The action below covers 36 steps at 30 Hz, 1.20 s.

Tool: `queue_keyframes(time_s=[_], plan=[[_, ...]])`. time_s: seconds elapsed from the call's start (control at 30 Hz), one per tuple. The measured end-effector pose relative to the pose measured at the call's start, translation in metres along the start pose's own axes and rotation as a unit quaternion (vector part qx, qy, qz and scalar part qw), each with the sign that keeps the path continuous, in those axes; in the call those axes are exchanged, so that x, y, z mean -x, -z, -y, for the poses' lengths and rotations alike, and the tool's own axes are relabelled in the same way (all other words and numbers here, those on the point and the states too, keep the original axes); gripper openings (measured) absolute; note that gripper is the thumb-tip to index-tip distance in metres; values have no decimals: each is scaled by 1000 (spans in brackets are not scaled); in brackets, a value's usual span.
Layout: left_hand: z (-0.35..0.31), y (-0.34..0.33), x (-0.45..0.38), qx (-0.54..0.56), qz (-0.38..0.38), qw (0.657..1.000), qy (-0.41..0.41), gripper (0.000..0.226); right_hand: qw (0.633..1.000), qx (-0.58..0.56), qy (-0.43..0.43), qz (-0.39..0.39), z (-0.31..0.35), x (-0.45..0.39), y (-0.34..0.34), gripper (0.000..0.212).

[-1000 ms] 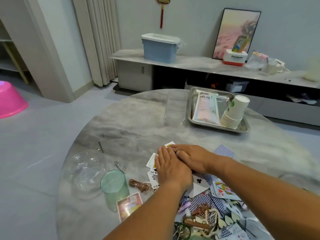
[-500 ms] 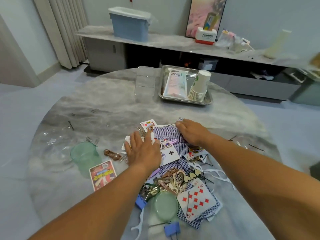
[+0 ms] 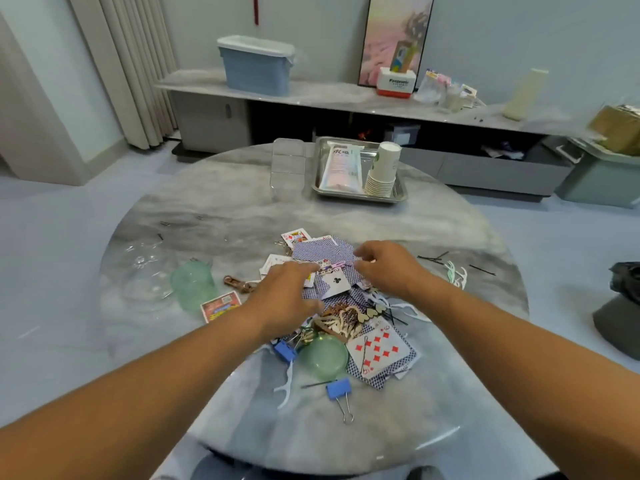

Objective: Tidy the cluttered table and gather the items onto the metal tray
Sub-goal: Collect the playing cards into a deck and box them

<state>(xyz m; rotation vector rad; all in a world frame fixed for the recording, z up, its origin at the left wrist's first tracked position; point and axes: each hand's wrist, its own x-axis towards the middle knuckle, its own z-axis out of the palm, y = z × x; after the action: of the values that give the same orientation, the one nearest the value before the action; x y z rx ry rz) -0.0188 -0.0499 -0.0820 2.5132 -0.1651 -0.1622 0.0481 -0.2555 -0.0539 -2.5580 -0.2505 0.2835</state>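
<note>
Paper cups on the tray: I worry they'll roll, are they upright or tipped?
Tipped: the paper cups lie nested at a slant in the metal tray, rims toward the camera.

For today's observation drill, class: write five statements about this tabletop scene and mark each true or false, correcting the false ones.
1. The stack of paper cups lies on the metal tray. True.
2. The tray holds playing cards. False: the playing cards lie on the table, near both hands.
3. A blue binder clip lies on the round table nearer the person than the hands. True.
4. The left hand holds the green cup. False: the cup stands apart, further left.
5. The right hand rests on the tray. False: it is over the cards.
</note>
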Motion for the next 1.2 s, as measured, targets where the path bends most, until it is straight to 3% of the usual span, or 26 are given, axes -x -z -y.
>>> queue_keyframes(time_s=[0.1,0.23,0.5,0.63,0.7,0.8,0.9,1.0,1.1,1.2], plan=[[-8,-14,38,-66,58,994,-59,82,995,58,-63,52,-2,32,5,34],[-9,-39,61,-146,94,980,-93,90,971,87,-182,126,-2,63,10,47],[8,-46,50,-147,-14,989,-34,70,961,121,-214,123,-8,86,-13,102],[10,-52,49,-143,-77,985,-62,61,965,88,-224,101,-3,83,-25,113],[7,-58,54,-111,-71,985,-113,69,966,86,-225,96,-1,82,-27,115],[4,-67,64,-157,6,971,-179,101,973,46,-208,90,0,79,-23,118],[12,-73,65,-198,15,966,-165,95,975,4,-205,80,2,75,-15,106],[14,-70,55,-186,-42,974,-122,77,980,-27,-194,42,0,70,-6,76],[16,-67,47,-182,-78,977,-74,77,983,-24,-181,-20,-7,63,6,38],[11,-68,44,-122,-99,983,-95,76,985,-18,-137,-100,-14,59,14,18]])
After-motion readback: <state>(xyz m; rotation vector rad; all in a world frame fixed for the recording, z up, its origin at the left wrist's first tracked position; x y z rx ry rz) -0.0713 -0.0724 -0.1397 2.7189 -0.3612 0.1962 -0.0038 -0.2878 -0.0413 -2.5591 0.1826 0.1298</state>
